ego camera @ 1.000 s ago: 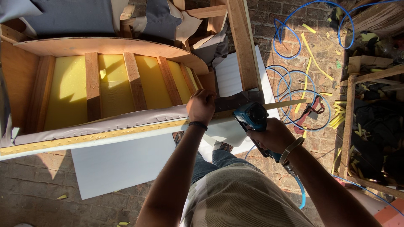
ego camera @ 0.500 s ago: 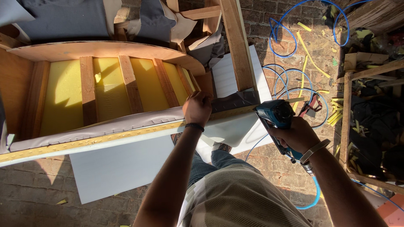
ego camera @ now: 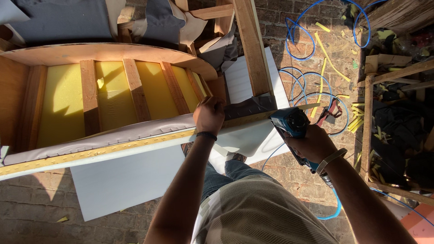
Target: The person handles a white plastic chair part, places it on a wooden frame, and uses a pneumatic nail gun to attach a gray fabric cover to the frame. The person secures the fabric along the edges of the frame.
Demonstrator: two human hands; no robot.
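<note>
A wooden sofa frame [ego camera: 135, 92] with yellow foam [ego camera: 110, 97] behind its slats lies on its side in front of me. Grey upholstery fabric [ego camera: 131, 132] is folded over its long lower rail. My left hand [ego camera: 209, 115] pinches that fabric against the rail near the frame's right corner. My right hand [ego camera: 312, 144] grips a teal pneumatic staple gun [ego camera: 290, 123], its nose close to the rail's right end, just right of the dark patterned fabric [ego camera: 251, 106]. A blue air hose [ego camera: 337, 205] runs from the tool.
White sheets [ego camera: 122, 180] lie on the brick floor under the frame. Coils of blue hose [ego camera: 307, 77] and yellow foam scraps [ego camera: 327, 63] litter the floor at right. A wooden rack [ego camera: 368, 131] with dark scraps stands at far right. An upright timber post [ego camera: 251, 49] rises behind.
My right hand has carried the staple gun a little to the right and away from the left hand. The left hand stays pressed on the fabric at the rail.
</note>
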